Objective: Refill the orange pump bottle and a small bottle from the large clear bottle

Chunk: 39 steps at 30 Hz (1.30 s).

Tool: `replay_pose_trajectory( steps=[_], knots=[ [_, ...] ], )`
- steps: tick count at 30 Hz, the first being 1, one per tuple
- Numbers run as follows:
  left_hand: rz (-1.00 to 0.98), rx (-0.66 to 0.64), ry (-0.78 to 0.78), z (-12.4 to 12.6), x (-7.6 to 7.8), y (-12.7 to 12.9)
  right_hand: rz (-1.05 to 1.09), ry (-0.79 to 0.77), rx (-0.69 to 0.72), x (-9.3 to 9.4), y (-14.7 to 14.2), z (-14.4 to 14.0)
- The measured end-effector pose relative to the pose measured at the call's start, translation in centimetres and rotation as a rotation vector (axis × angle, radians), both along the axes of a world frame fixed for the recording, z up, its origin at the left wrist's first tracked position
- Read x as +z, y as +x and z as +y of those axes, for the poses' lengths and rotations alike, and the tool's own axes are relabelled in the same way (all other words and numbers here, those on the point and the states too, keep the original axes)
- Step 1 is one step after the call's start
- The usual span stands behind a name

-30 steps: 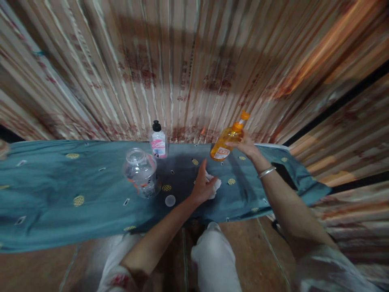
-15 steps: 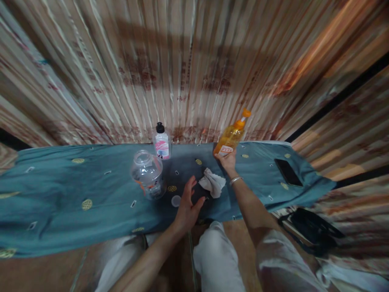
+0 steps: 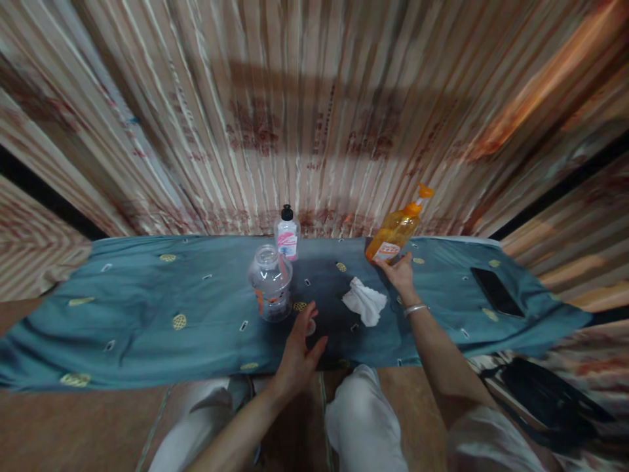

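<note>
Reaching fwd, the right hand (image 3: 400, 275) was seen at the base of the orange pump bottle (image 3: 396, 229), fingers loosely curled against its label, not clearly clamped. Bottle stood at the far edge of the worktop (image 3: 147, 314), long axis tilted, pump nozzle pointed up-right. Left hand (image 3: 299, 351) was held open, fingers spread, near a small round lid (image 3: 310, 326) & the clear jar (image 3: 270, 282). White cloth (image 3: 364, 303) lay between both hands.
</note>
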<state>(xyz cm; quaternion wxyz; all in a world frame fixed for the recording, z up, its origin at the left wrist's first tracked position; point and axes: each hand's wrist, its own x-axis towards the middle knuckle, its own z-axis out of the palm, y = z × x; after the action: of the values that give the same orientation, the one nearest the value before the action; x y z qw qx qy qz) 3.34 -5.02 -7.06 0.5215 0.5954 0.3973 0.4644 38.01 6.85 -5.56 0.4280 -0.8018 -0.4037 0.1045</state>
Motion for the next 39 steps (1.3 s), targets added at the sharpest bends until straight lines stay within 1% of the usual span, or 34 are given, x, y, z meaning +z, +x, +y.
replay_pose_trajectory(
  steps=[1,2,4,5,6,8,10,12,13,15,16,17,19,21,23,25,28,31,35,37,39],
  knots=[
    [-0.005,0.001,-0.002,0.0,0.0,-0.1,-0.014,-0.002,-0.083,0.1,-0.3,-1.0],
    [-0.009,0.001,-0.005,-0.1,0.0,-0.3,-0.037,0.013,-0.123,0.2,-0.8,-2.0],
    [-0.012,0.009,-0.017,-0.1,0.2,-0.4,-0.092,0.094,-0.105,0.5,-2.4,-4.0],
    [-0.016,0.014,-0.026,-0.1,0.3,-0.4,-0.113,0.142,-0.064,0.7,-3.4,-4.7],
    [-0.023,0.021,-0.039,0.0,0.5,-0.4,-0.121,0.173,0.009,1.1,-4.7,-5.1],
    [-0.06,0.025,-0.078,0.3,0.8,-0.2,-0.075,0.182,0.187,2.0,-7.7,-4.8],
    [-0.107,0.041,-0.129,0.6,1.1,0.0,-0.012,0.172,0.358,3.0,-10.9,-3.1],
    [-0.151,0.038,-0.177,0.9,1.1,0.4,0.06,0.159,0.472,3.8,-13.9,-0.2],
    [-0.17,0.033,-0.194,1.0,1.1,0.6,0.12,0.153,0.503,4.1,-15.2,1.4],
    [-0.199,0.035,-0.211,1.2,1.0,1.0,0.163,0.161,0.535,4.6,-17.4,4.5],
    [-0.206,0.042,-0.217,1.2,0.9,1.2,0.193,0.172,0.553,4.7,-18.3,5.9],
    [-0.212,0.044,-0.223,1.2,0.9,1.3,0.265,0.19,0.596,4.8,-19.0,7.1],
    [-0.221,0.045,-0.23,1.1,0.7,1.4,0.34,0.203,0.688,5.0,-20.1,9.2],
    [-0.231,0.042,-0.229,1.0,0.6,1.3,0.367,0.181,0.73,5.2,-20.9,10.5],
    [-0.245,0.043,-0.225,0.9,0.6,1.2,0.379,0.167,0.739,5.2,-21.3,11.3],
    [-0.261,0.044,-0.229,0.9,0.7,1.1,0.408,0.159,0.708,5.1,-21.6,11.5],
    [-0.263,0.038,-0.238,0.9,1.0,1.1,0.452,0.15,0.629,4.8,-21.6,10.9],
    [-0.236,0.028,-0.233,1.0,1.3,1.2,0.456,0.168,0.558,4.9,-20.8,9.2],
    [-0.182,0.011,-0.21,1.0,1.6,1.3,0.432,0.21,0.442,5.5,-18.5,5.4],
    [-0.123,0.009,-0.139,1.1,1.4,1.3,0.377,0.218,0.394,5.6,-17.4,3.2],
    [-0.033,0.035,0.012,1.2,1.0,1.4,0.332,0.227,0.339,5.6,-16.5,1.1]
  ],
)
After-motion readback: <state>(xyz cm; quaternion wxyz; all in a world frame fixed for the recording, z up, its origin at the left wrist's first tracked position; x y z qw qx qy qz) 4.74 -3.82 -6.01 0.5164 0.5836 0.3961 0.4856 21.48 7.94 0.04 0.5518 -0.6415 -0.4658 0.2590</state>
